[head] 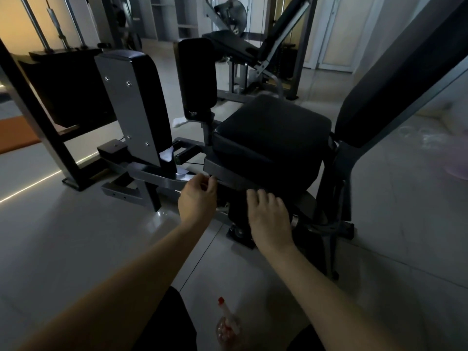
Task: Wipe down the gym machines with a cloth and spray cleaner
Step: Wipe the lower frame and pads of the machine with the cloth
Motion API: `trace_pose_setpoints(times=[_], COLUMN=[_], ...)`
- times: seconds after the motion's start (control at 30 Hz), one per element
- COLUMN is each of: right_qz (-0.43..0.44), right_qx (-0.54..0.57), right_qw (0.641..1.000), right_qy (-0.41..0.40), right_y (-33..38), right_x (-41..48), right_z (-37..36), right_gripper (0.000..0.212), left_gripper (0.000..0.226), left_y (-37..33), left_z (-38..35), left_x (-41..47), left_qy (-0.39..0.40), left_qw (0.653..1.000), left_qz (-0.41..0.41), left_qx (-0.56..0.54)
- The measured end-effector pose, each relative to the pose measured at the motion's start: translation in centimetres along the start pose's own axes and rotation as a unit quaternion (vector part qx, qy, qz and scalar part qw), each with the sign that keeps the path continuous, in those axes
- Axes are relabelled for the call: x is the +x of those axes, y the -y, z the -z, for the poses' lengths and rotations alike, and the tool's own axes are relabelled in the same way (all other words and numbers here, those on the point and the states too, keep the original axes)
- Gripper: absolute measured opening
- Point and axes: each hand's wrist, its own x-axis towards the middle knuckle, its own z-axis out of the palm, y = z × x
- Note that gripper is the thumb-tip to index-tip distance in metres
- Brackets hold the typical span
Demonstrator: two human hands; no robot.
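A black padded seat tops the gym machine in front of me, with two upright black leg pads to its left. My left hand is at the corner of the grey metal frame under the seat, fingers curled; the dim light hides whether they pinch anything. Just right of it, my right hand rests with relaxed fingers on the dark frame below the seat. A spray bottle with a red nozzle stands on the floor between my knees. A white cloth lies on the floor behind the machine.
The angled backrest rises at the right. A weight stack and black frame stand at the left, and another bench machine at the back. Pale floor tiles spread to my left, with an orange mat at the far left.
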Motion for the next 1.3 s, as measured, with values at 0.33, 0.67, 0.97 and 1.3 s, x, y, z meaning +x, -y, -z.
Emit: trace_pose_setpoints(times=[0.33, 0.67, 0.97, 1.3], right_qz=[-0.074, -0.02, -0.102, -0.022], right_qx=[0.187, 0.092, 0.571, 0.145], right_qw=[0.923, 0.994, 0.749, 0.969], right_qy=[0.327, 0.047, 0.319, 0.198], right_y=[-2.7, -1.0, -7.4, -3.7], right_x=[4.8, -3.6, 0.6, 2.7], right_z=[3.0, -0.2, 6.3, 1.3], right_gripper=[0.041, 0.1, 0.038, 0.027], left_gripper=[0.032, 0.03, 0.045, 0.03], left_y=[0.0, -0.9, -1.3, -2.8], left_z=[-0.4, 0.2, -0.2, -0.2], left_x=[0.0, -2.1, -1.5, -0.8], left_qy=[-0.001, 0.125, 0.202, 0.161], left_qw=[1.0, 0.85, 0.82, 0.864], left_qz=[-0.02, -0.477, -0.474, -0.402], left_qx=[-0.001, 0.182, 0.249, 0.259])
